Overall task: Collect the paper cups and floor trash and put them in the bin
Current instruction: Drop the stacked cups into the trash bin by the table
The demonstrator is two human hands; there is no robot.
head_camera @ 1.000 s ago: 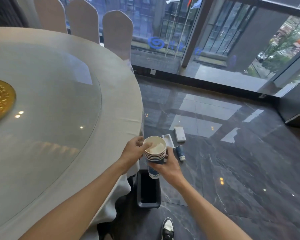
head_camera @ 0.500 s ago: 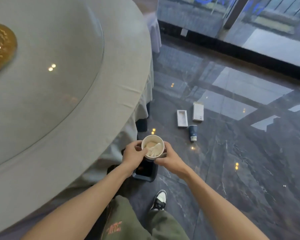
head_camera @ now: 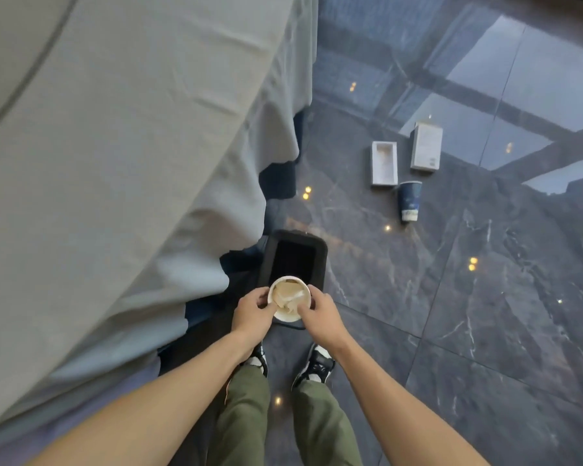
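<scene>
Polished dark marble floor [head_camera: 485, 297] with pale veins mirrors ceiling lights. Both hands grasp a round white paper cup stack [head_camera: 288, 299], the left hand [head_camera: 251, 312] and right hand [head_camera: 317, 312] pinching its rim; crumpled paper sits inside, and the cup walls are hidden from above. It hangs over the near edge of a black rectangular bin [head_camera: 322, 257]. Far right lie a blue paper cup [head_camera: 409, 200] on its side, an open white box tray [head_camera: 384, 163] and its lid [head_camera: 426, 148]. A grey draped tablecloth [head_camera: 132, 163] covers the bench at left.
</scene>
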